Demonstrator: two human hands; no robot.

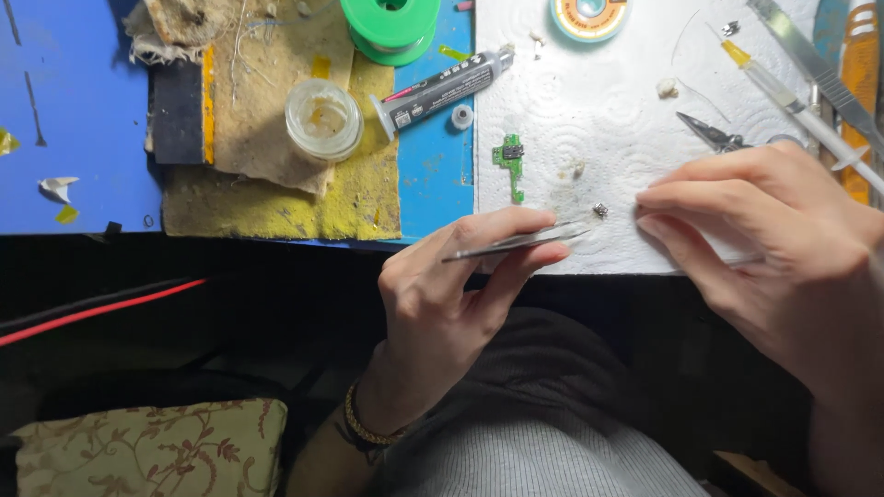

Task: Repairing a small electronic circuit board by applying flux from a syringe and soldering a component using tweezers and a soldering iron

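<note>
My left hand (451,285) pinches a pair of metal tweezers (516,241), tips pointing right toward a tiny metal part (600,210) on the white paper towel (589,92). My right hand (764,239) rests on the towel's near right edge, fingers together and pointing left, fingertips just right of that part; a thin tool seems to lie under its fingers, mostly hidden. A small green circuit board (509,161) lies on the towel's left side, a little beyond my left fingers.
On the blue mat (83,110) sit a yellow sponge cloth (350,198), a small glass jar (323,119), a green wire spool (391,28) and a black-and-grey tube (442,87). A syringe (792,97), cutters (714,136) and a tape roll (589,17) lie farther back.
</note>
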